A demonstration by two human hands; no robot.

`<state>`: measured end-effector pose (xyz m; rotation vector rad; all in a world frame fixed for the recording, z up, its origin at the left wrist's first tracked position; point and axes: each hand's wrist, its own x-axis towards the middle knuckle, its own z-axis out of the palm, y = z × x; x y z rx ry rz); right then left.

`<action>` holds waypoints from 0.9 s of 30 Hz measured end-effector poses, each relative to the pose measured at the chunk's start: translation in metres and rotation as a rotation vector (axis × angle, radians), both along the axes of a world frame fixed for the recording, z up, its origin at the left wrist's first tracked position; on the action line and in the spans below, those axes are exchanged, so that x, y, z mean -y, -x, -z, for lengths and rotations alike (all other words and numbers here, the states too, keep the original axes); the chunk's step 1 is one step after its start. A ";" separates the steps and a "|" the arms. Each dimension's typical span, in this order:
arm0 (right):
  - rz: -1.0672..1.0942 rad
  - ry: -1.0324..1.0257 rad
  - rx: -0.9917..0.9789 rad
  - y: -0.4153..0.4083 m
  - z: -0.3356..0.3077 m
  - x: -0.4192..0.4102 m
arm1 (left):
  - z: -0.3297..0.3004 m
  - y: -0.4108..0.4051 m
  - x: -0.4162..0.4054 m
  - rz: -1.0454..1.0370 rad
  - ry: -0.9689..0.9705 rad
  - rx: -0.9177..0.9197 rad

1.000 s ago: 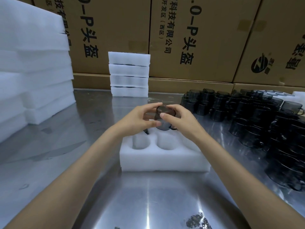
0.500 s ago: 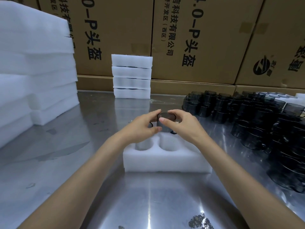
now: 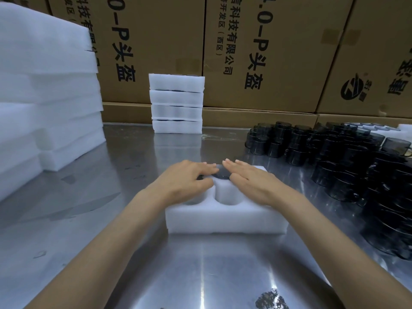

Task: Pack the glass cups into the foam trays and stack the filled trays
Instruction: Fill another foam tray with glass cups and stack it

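Glass cup [image 3: 221,172], dark, sits sunk in a far pocket of the foam tray [image 3: 225,219] at frame centre. Left hand [image 3: 185,182] and right hand [image 3: 252,184] lie flat, fingers straight, pressing on it. Near pockets look vacant. Four filled trays [image 3: 177,103] stacked upper centre; many loose cups [image 3: 347,166] wait at right. Far pockets under the hands hidden.

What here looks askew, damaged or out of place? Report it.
Nothing stands out. The white foam tray lies flat on the steel table; both hands, left hand and right hand, press flat on a dark glass cup seated in a far pocket. The finished tray stack stands straight.
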<state>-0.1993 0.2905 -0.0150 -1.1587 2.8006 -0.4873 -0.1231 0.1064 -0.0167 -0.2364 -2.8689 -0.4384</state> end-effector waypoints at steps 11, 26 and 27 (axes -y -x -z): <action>0.020 -0.046 0.001 -0.005 0.002 0.002 | 0.008 0.006 -0.002 -0.010 0.028 -0.052; 0.630 0.468 -0.051 0.093 0.039 -0.040 | 0.037 0.013 0.020 -0.137 -1.553 -0.060; 0.629 0.439 -0.084 0.101 0.038 -0.040 | 0.038 0.014 0.020 -0.136 -1.569 -0.031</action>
